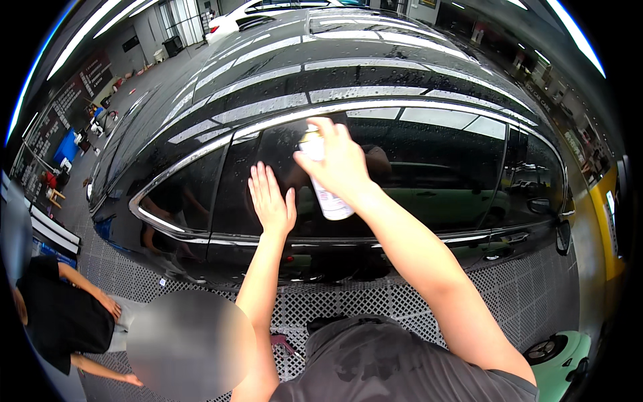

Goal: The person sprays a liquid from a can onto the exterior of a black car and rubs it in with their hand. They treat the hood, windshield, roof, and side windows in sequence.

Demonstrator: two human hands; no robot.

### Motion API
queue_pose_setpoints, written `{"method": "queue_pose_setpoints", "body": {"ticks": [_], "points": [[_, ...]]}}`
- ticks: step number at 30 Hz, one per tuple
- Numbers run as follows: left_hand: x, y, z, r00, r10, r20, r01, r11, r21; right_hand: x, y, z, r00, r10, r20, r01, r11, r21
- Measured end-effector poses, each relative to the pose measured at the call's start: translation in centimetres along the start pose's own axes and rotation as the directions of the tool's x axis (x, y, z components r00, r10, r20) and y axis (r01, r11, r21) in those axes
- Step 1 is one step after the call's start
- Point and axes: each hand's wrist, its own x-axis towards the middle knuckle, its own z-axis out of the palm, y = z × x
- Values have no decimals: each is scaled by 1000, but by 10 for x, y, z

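Observation:
My right hand [335, 157] is wrapped round the upper part of a white spray can [333, 203], with the index finger over its top. The can leans in front of a dark side window [429, 151] of a black car [241, 87]. To the left of it, my left hand [271, 201] lies flat against the rear door glass, fingers stretched out and holding nothing. Water drops cover the roof and speckle the glass. My palm side and the can's far side are hidden.
Another person in a black top [63, 315] stands at the lower left, partly behind a blurred patch. Grey grid floor tiles [362, 295] run below the car. A light green car [562, 365] is at lower right, a white car [268, 10] at the back.

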Motion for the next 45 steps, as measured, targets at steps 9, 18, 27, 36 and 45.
{"method": "queue_pose_setpoints", "body": {"ticks": [9, 18, 27, 36, 45], "points": [[114, 149, 54, 932, 322, 164, -290, 937, -194, -62, 106, -111, 948, 277, -156, -234, 940, 246], [53, 7, 7, 995, 94, 12, -95, 994, 49, -240, 187, -178, 865, 492, -96, -465, 859, 217], [-63, 34, 36, 879, -465, -106, 476, 868, 139, -306, 192, -198, 787, 601, -139, -579, 797, 172], [23, 50, 17, 917, -374, -140, 385, 921, 62, -307, 184, -191, 836, 534, -128, -516, 844, 147], [-6, 52, 48, 803, -543, -247, 578, 811, 96, -347, 182, -202, 770, 617, -165, -599, 787, 147]]}}
